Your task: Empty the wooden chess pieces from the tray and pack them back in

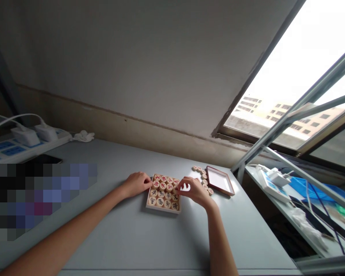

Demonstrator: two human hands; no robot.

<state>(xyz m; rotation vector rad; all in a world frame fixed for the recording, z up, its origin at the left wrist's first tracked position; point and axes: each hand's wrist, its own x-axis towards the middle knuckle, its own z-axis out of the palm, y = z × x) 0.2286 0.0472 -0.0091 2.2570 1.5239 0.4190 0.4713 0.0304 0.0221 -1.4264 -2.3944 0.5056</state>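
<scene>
A shallow square box (163, 210) holds round wooden Chinese chess pieces in rows. Red characters mark the far rows and black ones the near rows. My left hand (138, 184), fingers curled, grips the box at its left edge near the far corner. On the opposite side, my right hand (195, 190) pinches a Chinese chess piece (175, 188) at the right end of the second row from the back; the fingertips partly cover it. Several loose chess pieces (204, 176) lie beyond my right hand, beside the box lid (220, 180) with a dark red rim.
The grey desk (126, 237) meets a wall at the back. To the left are a power strip (60, 137) with white chargers, a dark phone (47, 158) and a blurred-out patch. A metal frame (264, 143) and a lower shelf (313, 237) stand at the right.
</scene>
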